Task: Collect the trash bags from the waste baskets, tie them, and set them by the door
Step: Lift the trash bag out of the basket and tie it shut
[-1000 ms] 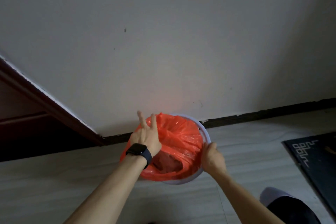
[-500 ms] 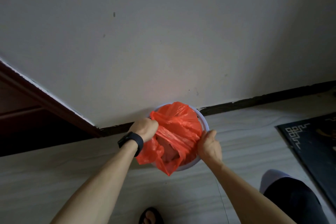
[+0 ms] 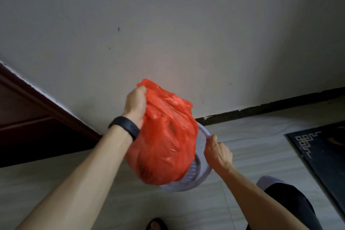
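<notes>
Since half a second ago, the red trash bag (image 3: 166,145) has risen most of the way out of the waste basket (image 3: 201,142), where before it sat down inside the rim with only its gathered top pulled up. It now hangs in the air as a full, rounded bundle, its lower part still overlapping the basket's mouth in this view; whether it still touches the inside cannot be told.

The left hand (image 3: 136,104) has lifted with it and grips the bunched neck of the bag at the top, fingers curled round the plastic, a scrap of red sticking out above the fist. A black watch (image 3: 125,127) sits on that wrist.

The right hand (image 3: 218,153) holds the basket's pale rim on the side nearest the mat, thumb and curled fingers pinching the edge. The basket is tipped, so its white mesh wall shows to the right of the bag and its lower part below it.

Behind them is a plain light wall (image 3: 168,24) with a dark baseboard (image 3: 261,107), and a dark red-brown door frame (image 3: 37,102) at the left. A black mat (image 3: 321,147) with a white pattern lies on the pale floor (image 3: 261,145) at the right. A sandalled foot (image 3: 155,224) shows at the bottom edge.
</notes>
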{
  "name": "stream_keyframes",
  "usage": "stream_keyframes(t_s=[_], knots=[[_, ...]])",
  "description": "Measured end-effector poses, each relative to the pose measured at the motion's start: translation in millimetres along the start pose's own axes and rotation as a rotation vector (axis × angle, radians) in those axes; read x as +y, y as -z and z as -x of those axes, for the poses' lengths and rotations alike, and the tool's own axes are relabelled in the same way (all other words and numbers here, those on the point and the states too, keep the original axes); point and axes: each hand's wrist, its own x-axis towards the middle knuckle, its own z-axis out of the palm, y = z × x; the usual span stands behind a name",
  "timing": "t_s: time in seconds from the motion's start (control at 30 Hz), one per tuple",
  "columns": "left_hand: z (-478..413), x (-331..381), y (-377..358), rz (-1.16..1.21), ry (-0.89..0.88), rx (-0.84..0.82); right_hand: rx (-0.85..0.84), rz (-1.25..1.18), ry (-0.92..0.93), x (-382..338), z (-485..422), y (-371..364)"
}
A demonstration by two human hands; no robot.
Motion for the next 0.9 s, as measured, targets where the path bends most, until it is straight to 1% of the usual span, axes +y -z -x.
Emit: stream_keyframes(t_s=[0.07,0.17,0.23,0.37,0.43,0.5,0.57,0.63,0.67,0.8,0.9], knots=[[-1.7,18.9,25.8,0.062,-0.057,0.066,-0.008,0.016,-0.018,6.9,-1.3,7.8],[8.2,30.0,63.3,0.054,-0.087,0.112,-0.009,0.012,-0.046,7.5,-2.0,18.5],[14.9,27.3,78.1,0.003,-0.067,0.116,-0.006,0.013,-0.051,4.0,-4.1,23.4],[28.8,28.9,105.1,-0.004,-0.012,0.178,-0.052,0.083,-0.067,-2.8,-10.3,29.8],[33.8,31.5,118.9,0.001,-0.008,0.209,-0.007,0.169,-0.056,-7.7,-10.2,34.8],[38.9,31.5,134.5,0.0,-0.007,0.243,0.093,0.277,0.044,-19.0,-8.7,40.4],[43.0,25.6,150.4,-0.002,-0.006,0.286,0.144,0.282,0.218,-40.8,-5.6,43.8],[47.6,13.4,163.2,-0.02,0.014,0.343,0.14,0.223,0.413,-67.7,2.0,44.9],[52.9,3.1,174.0,-0.034,0.033,0.4,0.131,0.196,0.52,-85.1,8.6,41.0],[69.5,-37.3,193.6,-0.315,0.195,0.493,0.082,0.061,0.792,-125.6,44.4,26.2],[90.0,-79.3,208.2,-0.47,0.328,0.424,0.012,-0.052,0.94,-140.8,75.1,7.5]])
